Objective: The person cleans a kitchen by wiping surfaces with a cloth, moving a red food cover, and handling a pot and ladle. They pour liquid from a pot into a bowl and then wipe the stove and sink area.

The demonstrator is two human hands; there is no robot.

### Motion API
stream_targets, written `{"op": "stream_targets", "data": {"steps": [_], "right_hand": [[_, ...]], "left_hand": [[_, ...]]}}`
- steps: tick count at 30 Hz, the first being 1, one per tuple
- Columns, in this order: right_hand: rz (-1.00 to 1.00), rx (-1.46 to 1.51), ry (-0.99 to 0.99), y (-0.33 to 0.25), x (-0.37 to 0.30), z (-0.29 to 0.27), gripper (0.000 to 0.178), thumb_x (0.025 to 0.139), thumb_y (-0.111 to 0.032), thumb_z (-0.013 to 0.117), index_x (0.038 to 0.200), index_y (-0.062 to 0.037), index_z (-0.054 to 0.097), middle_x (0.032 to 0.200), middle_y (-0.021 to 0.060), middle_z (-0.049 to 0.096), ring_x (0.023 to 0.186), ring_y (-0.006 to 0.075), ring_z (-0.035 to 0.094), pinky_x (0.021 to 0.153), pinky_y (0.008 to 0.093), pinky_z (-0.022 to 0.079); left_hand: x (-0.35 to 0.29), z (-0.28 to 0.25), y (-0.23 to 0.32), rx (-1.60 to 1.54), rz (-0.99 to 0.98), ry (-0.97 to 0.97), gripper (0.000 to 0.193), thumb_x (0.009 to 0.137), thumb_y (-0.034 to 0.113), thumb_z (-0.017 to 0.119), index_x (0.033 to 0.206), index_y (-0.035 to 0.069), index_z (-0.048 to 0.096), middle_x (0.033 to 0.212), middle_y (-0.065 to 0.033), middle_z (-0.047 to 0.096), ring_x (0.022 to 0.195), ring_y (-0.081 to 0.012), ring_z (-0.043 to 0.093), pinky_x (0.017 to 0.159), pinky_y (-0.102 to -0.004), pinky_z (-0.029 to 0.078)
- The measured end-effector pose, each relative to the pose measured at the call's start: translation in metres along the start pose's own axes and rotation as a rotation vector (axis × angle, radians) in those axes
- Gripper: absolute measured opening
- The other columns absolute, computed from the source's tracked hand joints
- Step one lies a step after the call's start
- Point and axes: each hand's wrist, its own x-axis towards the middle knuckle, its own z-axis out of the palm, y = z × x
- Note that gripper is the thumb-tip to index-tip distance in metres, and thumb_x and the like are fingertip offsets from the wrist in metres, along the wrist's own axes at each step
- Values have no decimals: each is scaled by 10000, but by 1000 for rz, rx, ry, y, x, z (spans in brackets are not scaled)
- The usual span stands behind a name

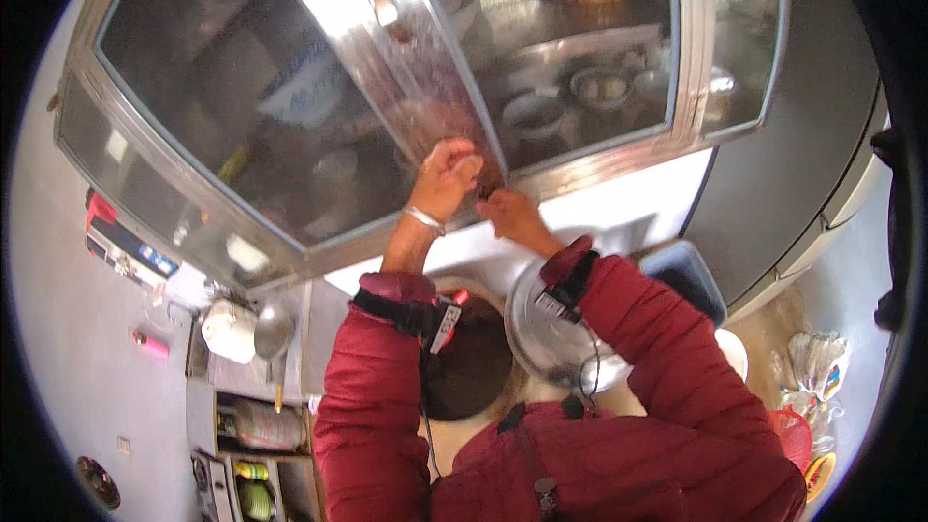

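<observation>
Both of my arms, in dark red padded sleeves, reach up to a metal-framed cabinet (582, 170) with glass doors. My left hand (447, 179), a silver bangle at its wrist, is closed with curled fingers against the lower part of the middle door frame (425, 97). What lies inside those fingers is hidden. Just right of and below it, my right hand (517, 217) is closed in a pinch at the bottom corner of the right glass door (570, 48). A small dark spot shows at its fingertips, too small to name.
Bowls (601, 87) show behind the right glass. Below the cabinet are a dark round pan (469, 377), a silver round lid (556, 329) and a grey-blue bin (684, 275). A grey appliance (793, 164) stands right. On the left counter are a white pot (230, 331) and a ladle (275, 333).
</observation>
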Motion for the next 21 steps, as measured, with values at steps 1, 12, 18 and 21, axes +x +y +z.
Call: {"op": "stream_targets", "data": {"steps": [1,12,18,21], "right_hand": [[-66,-11,-118,10,-5,-9,249,891,-311,532,868,-99,660,703,142,630,622,327,640,556,420,519],[701,270,-259,98,-237,-133,316,887,-341,521,739,-72,593,602,7,570,477,77,442,435,257,346],[921,202,-140,83,-318,-107,230,874,-253,531,789,-53,605,628,28,556,431,91,435,360,236,323],[781,223,-386,40,-295,-49,200,860,-210,543,815,-24,600,621,54,597,415,94,426,355,232,314]], "left_hand": [[-7,-2,0,15,-4,-15,240,900,173,608,1101,54,551,976,-54,638,860,-128,605,693,-263,501],[-289,-132,-131,-100,-475,322,196,902,156,609,1050,29,590,912,-51,640,820,-129,614,710,-253,511],[-494,-176,-163,-177,-764,887,262,884,162,590,1092,5,566,932,-97,657,783,-173,641,679,-283,537],[-552,-195,-171,-235,-767,1019,262,881,153,594,1093,2,567,926,-92,656,788,-170,644,679,-284,537]]}}
